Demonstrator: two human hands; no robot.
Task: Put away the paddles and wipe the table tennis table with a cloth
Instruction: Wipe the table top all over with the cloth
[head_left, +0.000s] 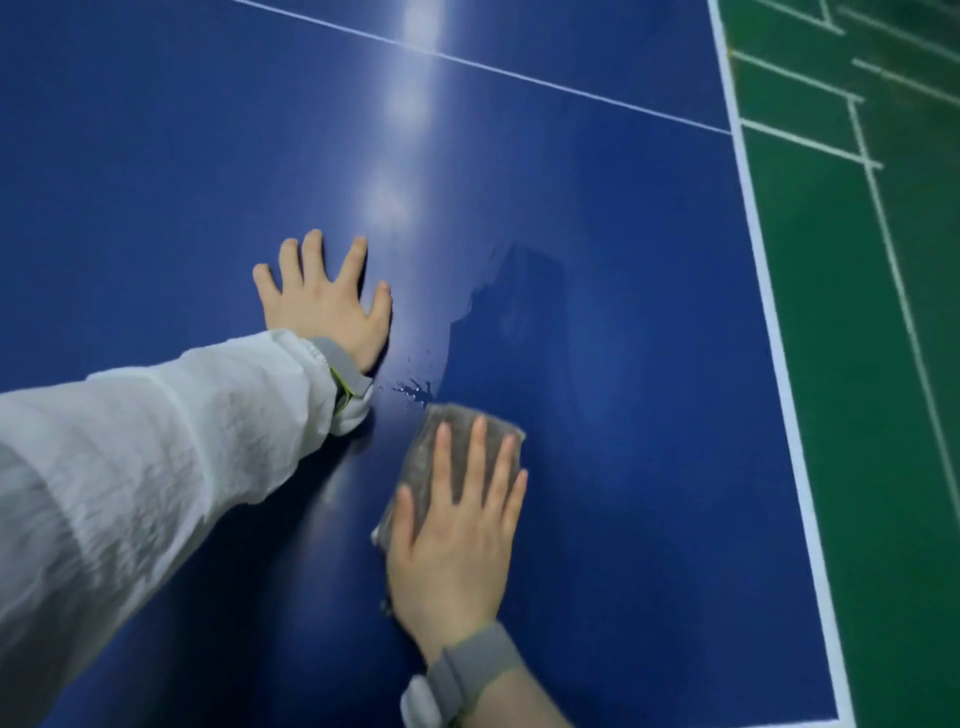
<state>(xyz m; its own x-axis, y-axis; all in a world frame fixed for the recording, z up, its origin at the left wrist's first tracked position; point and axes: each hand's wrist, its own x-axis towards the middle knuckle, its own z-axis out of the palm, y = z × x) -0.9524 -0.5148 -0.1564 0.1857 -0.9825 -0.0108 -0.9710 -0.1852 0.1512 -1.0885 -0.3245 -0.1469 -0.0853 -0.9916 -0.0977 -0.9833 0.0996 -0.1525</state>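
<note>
Right hand (457, 540): I see it pressing flat, fingers straight, on the grey cloth (457, 441).
Cloth place: on the blue table (649, 364), some way in from its right edge.
Left hand (324, 306): flat on the table, holding nothing.
Water drops (413, 389): just beyond the cloth.
Risk: I think the cloth may miss these drops and leave streaks.
Paddles: not in view.

No readable text, labels, brands or numbers anywhere in view. Only markings: thin white centre line (519, 73) and white edge border (769, 291) painted on blue surface (623, 338); white court lines (883, 208) on green floor (857, 415). Grey wrist bands on both arms show no legible print.
</note>
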